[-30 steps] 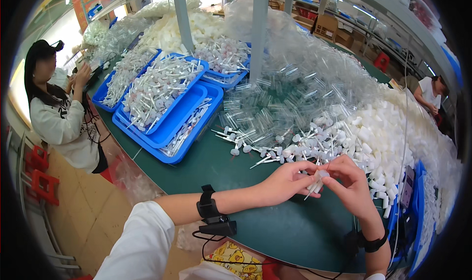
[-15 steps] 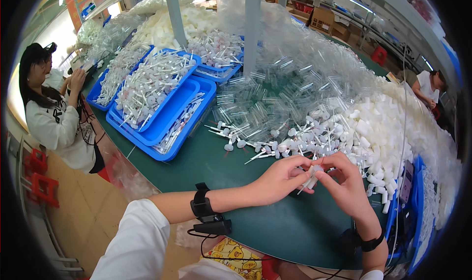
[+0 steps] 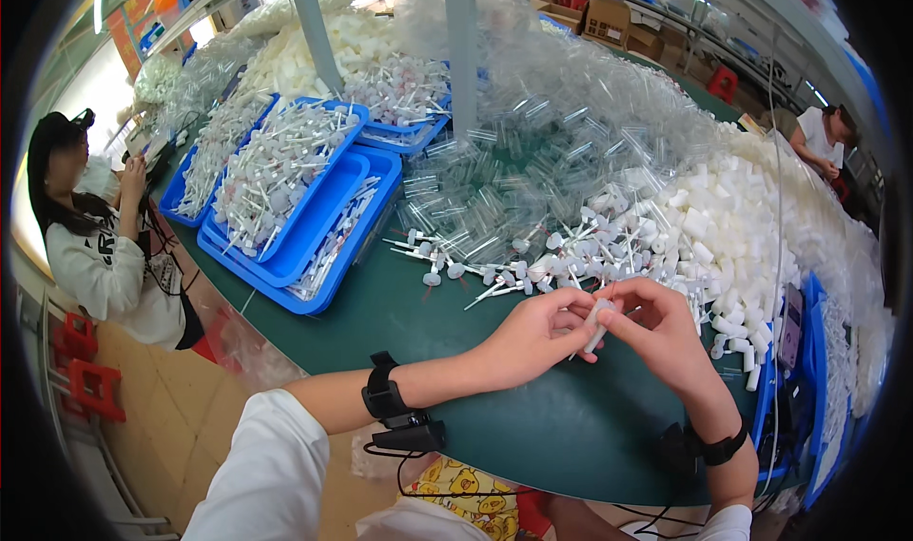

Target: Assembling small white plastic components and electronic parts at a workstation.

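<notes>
One white piece (image 3: pixel 597 318) — between left hand (image 3: pixel 534 339) and right hand (image 3: pixel 661 336)

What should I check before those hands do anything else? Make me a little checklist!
1. Small white piece held: ok, the left hand and right hand both have fingers on it.
2. A hand free for something else: not ok, both are busy with that piece.
3. Piece put together properly: cannot tell, fingers hide part of it.
4. More pieces close by: ok, a pile of white sticks with round ends lies just beyond the hands.
5. Left arm off the blue trays: ok, green tabletop shows between them.
</notes>
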Action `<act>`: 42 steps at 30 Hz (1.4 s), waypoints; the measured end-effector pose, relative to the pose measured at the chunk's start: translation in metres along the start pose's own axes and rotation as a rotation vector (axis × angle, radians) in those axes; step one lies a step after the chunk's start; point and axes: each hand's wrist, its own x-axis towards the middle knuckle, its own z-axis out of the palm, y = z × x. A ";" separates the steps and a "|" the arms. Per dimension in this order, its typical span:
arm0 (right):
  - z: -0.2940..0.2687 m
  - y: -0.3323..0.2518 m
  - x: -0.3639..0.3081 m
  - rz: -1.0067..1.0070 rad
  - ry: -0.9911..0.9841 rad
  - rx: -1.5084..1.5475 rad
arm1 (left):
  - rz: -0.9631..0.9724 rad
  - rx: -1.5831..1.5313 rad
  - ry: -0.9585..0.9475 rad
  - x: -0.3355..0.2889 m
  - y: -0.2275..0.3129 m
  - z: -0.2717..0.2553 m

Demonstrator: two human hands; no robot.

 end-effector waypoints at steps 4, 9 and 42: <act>0.003 -0.009 0.000 0.096 -0.034 0.206 | 0.014 -0.050 0.006 0.000 0.002 -0.001; 0.008 -0.006 0.002 -0.006 0.023 0.202 | 0.118 -0.153 0.066 -0.002 0.010 -0.004; 0.001 -0.002 -0.005 0.054 -0.088 0.221 | -0.024 -0.186 0.079 -0.001 0.013 0.001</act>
